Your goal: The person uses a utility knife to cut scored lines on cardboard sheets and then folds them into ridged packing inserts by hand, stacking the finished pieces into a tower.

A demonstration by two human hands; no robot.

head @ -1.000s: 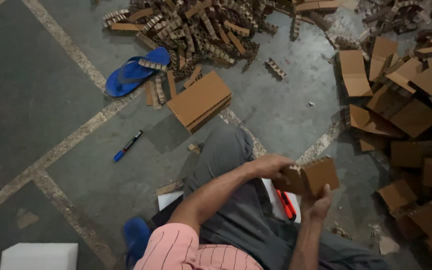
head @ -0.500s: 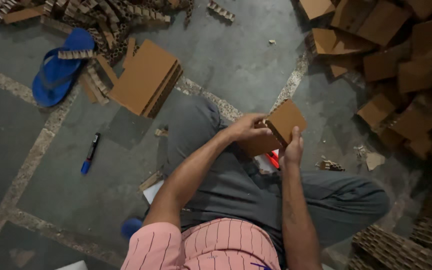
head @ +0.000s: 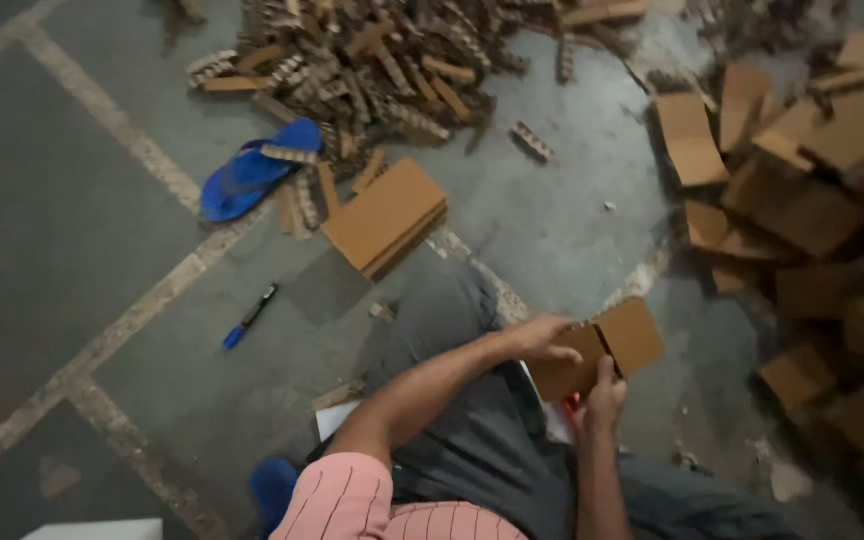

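- Two hands grip one cardboard piece (head: 607, 350) over the lap: left hand (head: 542, 337) on its near edge, right hand (head: 604, 398) beneath.
- Since a moment ago it has tilted flatter, mid-fold.
- Beyond it: cardboard stack (head: 384, 215), blue sandal (head: 252, 180), marker (head: 250, 316).

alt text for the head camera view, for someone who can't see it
A seated person's left hand and right hand hold a flat brown cardboard piece over their lap. On the concrete floor lie a cardboard stack, a blue sandal, a blue pen and cardboard scraps.
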